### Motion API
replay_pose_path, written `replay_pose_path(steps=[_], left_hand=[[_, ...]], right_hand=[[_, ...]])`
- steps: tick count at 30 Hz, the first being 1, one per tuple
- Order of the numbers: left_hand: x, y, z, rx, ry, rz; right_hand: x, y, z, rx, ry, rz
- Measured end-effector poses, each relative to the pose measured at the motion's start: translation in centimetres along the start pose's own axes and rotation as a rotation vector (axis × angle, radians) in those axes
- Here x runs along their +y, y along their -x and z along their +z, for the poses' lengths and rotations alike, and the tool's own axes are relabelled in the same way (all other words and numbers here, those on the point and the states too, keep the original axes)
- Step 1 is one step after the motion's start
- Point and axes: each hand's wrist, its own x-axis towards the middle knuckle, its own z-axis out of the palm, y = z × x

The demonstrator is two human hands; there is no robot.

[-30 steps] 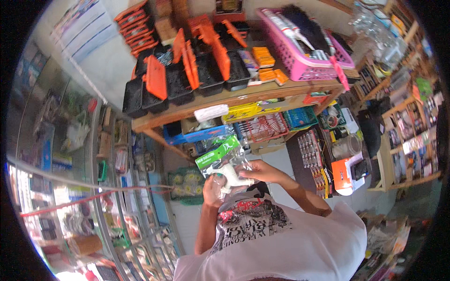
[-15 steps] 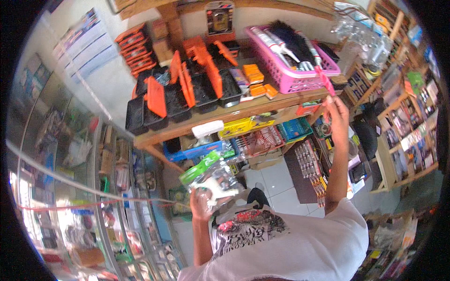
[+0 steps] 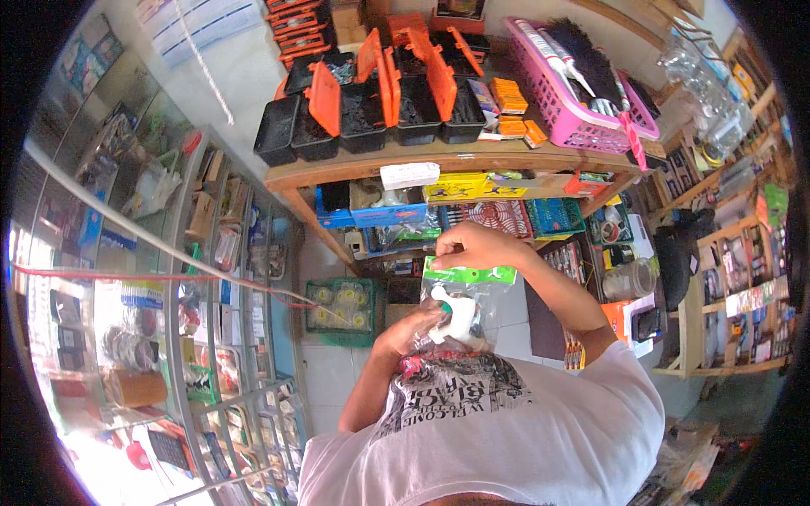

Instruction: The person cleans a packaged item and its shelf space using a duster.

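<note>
A clear plastic packet (image 3: 487,310) with a green header strip hangs in front of my chest. Inside it sits a white, branching plastic piece (image 3: 456,315), of a kind I cannot make out. My right hand (image 3: 477,250) comes from the right and pinches the green header at its top left. Lower down, my left hand (image 3: 412,327) grips the left side of the packet beside the white piece; some of its fingers are hidden. A pink twisted strip (image 3: 632,140) hangs from the right end of the pink basket (image 3: 582,118), apart from both hands.
Black bins (image 3: 363,114) with orange lids line the wooden shelf (image 3: 472,158), beside small orange boxes (image 3: 509,97). Below are a blue box (image 3: 390,215) and a teal basket (image 3: 554,217). A green crate (image 3: 344,308) stands on the floor. Glass cabinets (image 3: 190,278) run along the left.
My right hand has let go of the pink strip and come down to the packet's green header. My left hand has moved right and lower with the packet. The view has shifted.
</note>
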Motion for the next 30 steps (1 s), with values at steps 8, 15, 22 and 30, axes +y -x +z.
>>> replay_pose_path(steps=[8, 15, 22, 30], left_hand=[[-1.0, 2.5, 0.2, 0.057, -0.113, 0.114], [-1.1, 2.8, -0.1, -0.011, -0.174, 0.087], [-1.3, 2.6, 0.0, 0.020, -0.238, 0.087], [-1.9, 2.2, 0.1, -0.017, -0.171, 0.076]], right_hand=[[0.5, -1.3, 1.2, 0.142, 0.146, -0.075], [0.8, -2.0, 0.9, 0.102, 0.042, -0.231], [0.4, -0.4, 0.3, 0.062, 0.175, -0.003], [0.4, 1.2, 2.3, 0.036, 0.405, 0.130]])
